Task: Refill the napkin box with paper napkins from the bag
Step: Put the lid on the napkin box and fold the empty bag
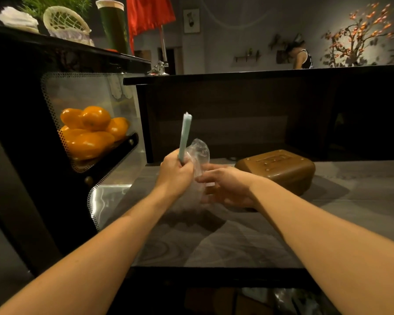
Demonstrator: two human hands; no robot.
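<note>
My left hand (175, 172) grips the lower end of a pale blue-green stack of paper napkins (185, 133), held upright and seen edge-on above the counter. A clear plastic bag (198, 155) hangs crumpled beside the stack, between both hands. My right hand (225, 186) pinches the bag's lower part with fingers and thumb. The brown napkin box (278, 170) lies on the grey counter just right of and behind my right hand, its lid shut and facing up.
A juicer machine with oranges (91, 130) behind a clear panel stands at the left, its metal tray (109, 198) near my left forearm. A dark raised bar ledge (259, 75) runs behind. The grey counter (214, 242) stretches toward me. A person stands far back.
</note>
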